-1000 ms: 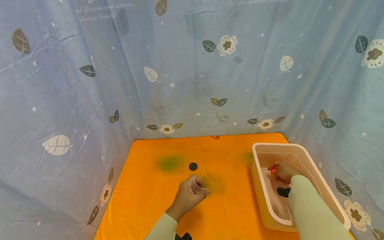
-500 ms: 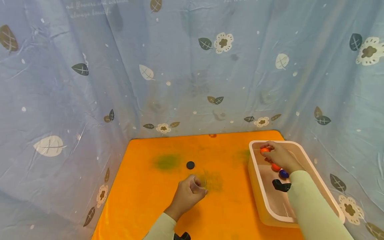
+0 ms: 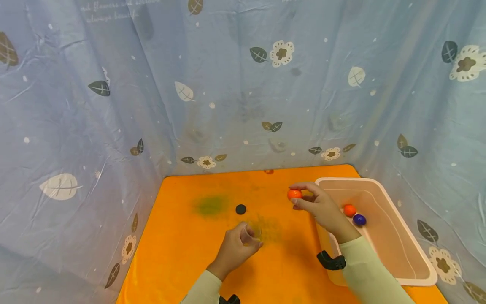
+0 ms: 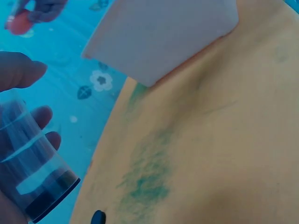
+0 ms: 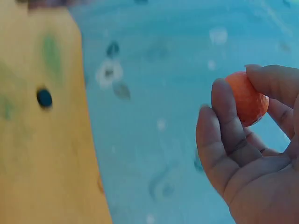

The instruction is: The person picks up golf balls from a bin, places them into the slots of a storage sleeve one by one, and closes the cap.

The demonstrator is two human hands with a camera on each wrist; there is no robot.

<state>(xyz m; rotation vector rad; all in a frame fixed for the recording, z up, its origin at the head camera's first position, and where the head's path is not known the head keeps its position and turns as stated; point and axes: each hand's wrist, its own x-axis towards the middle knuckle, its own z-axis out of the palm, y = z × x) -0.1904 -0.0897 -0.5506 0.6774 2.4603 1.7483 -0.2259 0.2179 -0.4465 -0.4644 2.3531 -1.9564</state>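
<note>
Orange felt table (image 3: 182, 253): your right hand (image 3: 322, 209) pinches a round orange ball (image 3: 294, 194) at its fingertips; your left hand (image 3: 235, 249) grips a clear cup (image 3: 251, 233).

Two small orange balls: one (image 3: 294, 194) held over the orange table (image 3: 182, 245), one (image 3: 349, 210) inside the single pale pink plastic bin (image 3: 402, 236). One dark blue ball (image 3: 359, 219) lies there too. One clear plastic cup (image 3: 251, 234). One small black round cap (image 3: 241, 209). Two hands, left (image 3: 235, 249) and right (image 3: 322, 209).

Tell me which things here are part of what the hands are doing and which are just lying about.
In use: orange ball pinched by right hand; clear cup held by left hand; pink bin.
Lying about: black cap; second orange ball and purple ball in the bin.
</note>
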